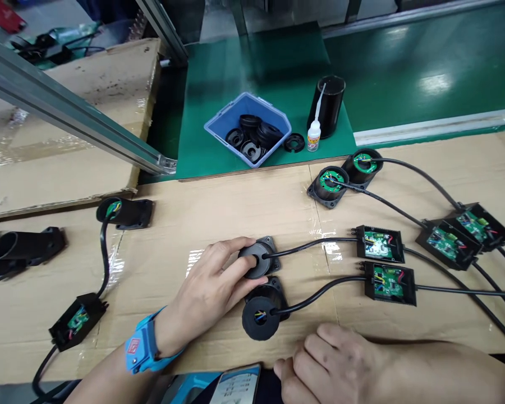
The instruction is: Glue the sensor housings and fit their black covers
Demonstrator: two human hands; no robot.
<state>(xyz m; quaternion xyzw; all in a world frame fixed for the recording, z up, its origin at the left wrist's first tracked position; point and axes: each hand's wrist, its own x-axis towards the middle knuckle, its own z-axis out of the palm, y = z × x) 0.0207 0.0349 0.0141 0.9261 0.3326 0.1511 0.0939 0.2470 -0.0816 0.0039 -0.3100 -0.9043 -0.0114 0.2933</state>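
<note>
My left hand (212, 280), with a blue wrist strap (145, 345), has its fingers on a black round cap (255, 259) that sits on a square-flanged housing. A cable (315, 244) runs from the cap to an open black box (380, 244) with a green circuit board inside. Just nearer to me is a second black cap (258, 322) on another housing; coloured wires show through its slot, and its cable leads to a second open box (390, 282). My right hand (326, 362) rests closed at the cardboard's front edge, apart from these parts.
A blue bin (248, 126) holds several black rings. Beside it are a loose ring (294, 142), a small white glue bottle (313, 134) and a black cylinder (327, 106). Uncapped housings (330, 185) stand at right. Another wired housing (128, 213) lies left; a phone (235, 386) is below.
</note>
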